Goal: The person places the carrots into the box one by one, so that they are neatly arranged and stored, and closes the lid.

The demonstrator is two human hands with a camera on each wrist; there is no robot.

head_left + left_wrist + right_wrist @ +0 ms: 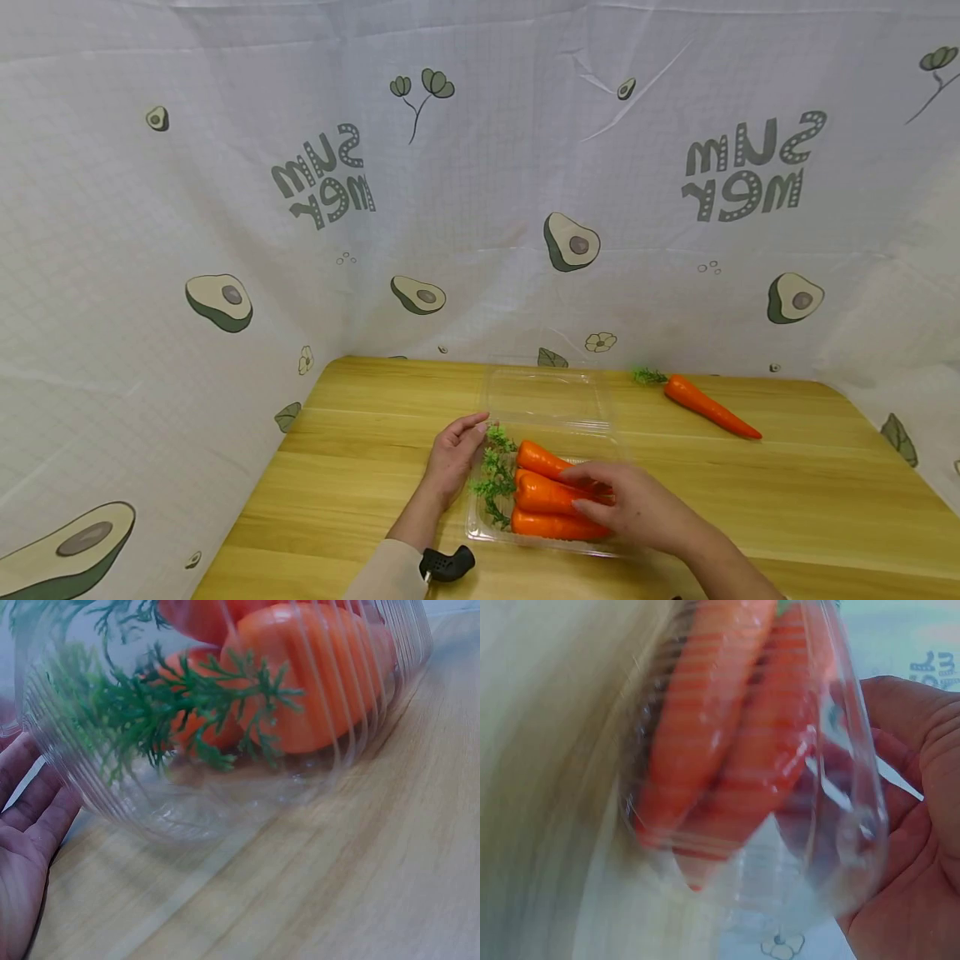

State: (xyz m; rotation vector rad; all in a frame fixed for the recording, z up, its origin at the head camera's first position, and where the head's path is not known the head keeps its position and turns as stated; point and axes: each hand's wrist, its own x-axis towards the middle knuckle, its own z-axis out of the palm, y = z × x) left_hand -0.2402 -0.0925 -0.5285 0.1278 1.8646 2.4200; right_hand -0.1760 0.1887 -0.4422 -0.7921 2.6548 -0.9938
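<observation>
Several orange carrots (547,493) with leafy green tops (493,477) lie in a clear plastic clamshell box (474,528), tops to the left and tips to the right. My right hand (637,504) reaches over the box's right side, with the middle carrot between thumb and fingers; the tips are partly hidden under it. In the right wrist view, carrots (705,727) show through the box wall beside that hand. My left hand (453,457) rests at the box's left rim, fingers fairly straight. The left wrist view shows its fingers (46,817) against the ribbed wall.
The box's clear lid (547,396) lies folded open behind it. Another carrot (708,406) with a green top lies at the back right of the wooden table (360,433). A white printed curtain (480,183) hangs around the back and sides.
</observation>
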